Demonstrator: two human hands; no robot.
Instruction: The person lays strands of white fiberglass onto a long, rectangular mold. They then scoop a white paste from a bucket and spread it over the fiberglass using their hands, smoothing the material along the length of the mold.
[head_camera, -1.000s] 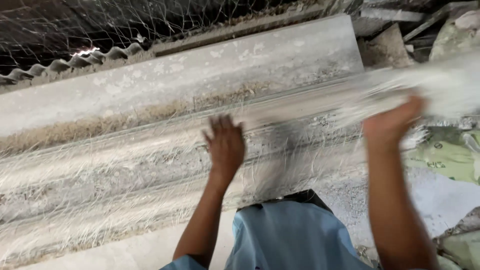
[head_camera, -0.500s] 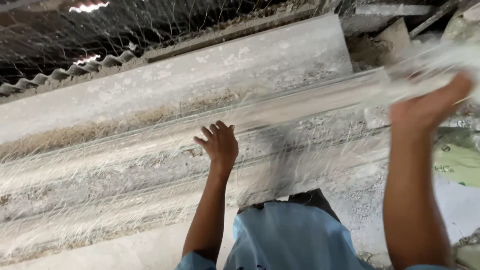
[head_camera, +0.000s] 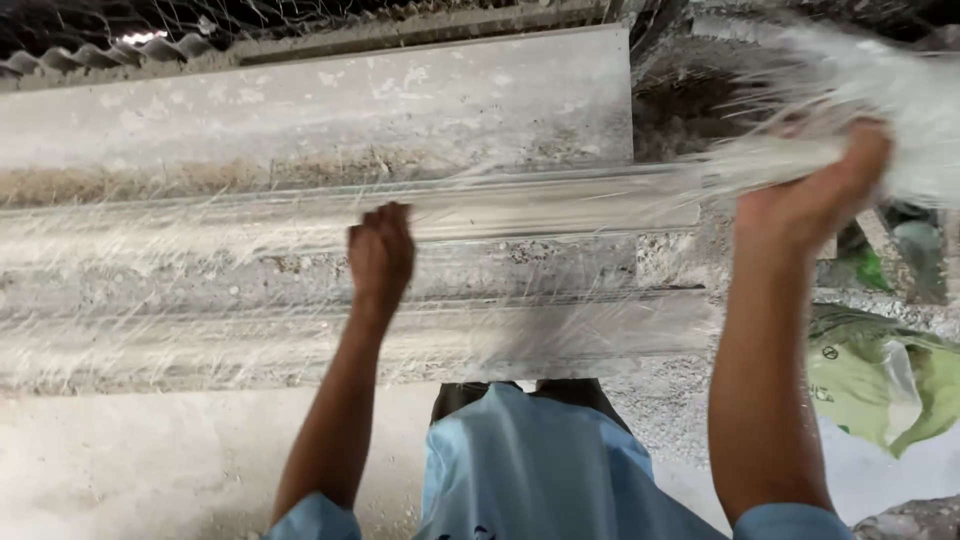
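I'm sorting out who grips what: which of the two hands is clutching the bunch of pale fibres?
The right hand, raised and closed around the white fibre bunch; the left hand holds none.

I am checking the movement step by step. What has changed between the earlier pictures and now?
The right hand has risen up and to the right, keeping its grip on the bunch of pale fibres and pulling it away from the ledge. The left hand, earlier flat with fingers spread on the fibre sheet, now has its fingers curled on it. The concrete ledge and green bag stayed put.
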